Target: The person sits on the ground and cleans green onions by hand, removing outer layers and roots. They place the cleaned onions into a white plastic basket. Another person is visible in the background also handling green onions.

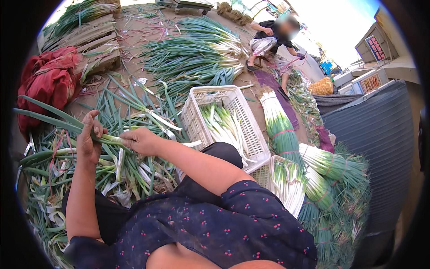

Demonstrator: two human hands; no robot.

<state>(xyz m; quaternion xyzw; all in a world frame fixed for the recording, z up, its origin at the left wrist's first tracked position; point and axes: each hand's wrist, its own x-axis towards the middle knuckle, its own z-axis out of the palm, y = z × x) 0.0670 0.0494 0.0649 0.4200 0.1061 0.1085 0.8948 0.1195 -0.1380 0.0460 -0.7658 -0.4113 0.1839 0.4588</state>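
A green onion stalk [109, 138] with long green leaves runs through both hands, its leaf tips pointing left. My left hand [90, 136] grips it where the green leaves meet the paler stem. Just to the right, the fingers of my right hand [137, 140] pinch the pale stem. Loose green leaves and peeled outer layers [134, 178] lie in a heap beneath both hands. Right of the hands stands a white plastic crate [198, 126], with trimmed white onion stalks [223, 126] inside it.
Untrimmed green onions [198, 53] spread across the ground ahead. Tied onion bundles [282, 127] and a second crate [262, 176] are at right. A red cloth [47, 87] lies against wooden pallets [100, 55] at left. Another person [268, 43] sits low at the back right.
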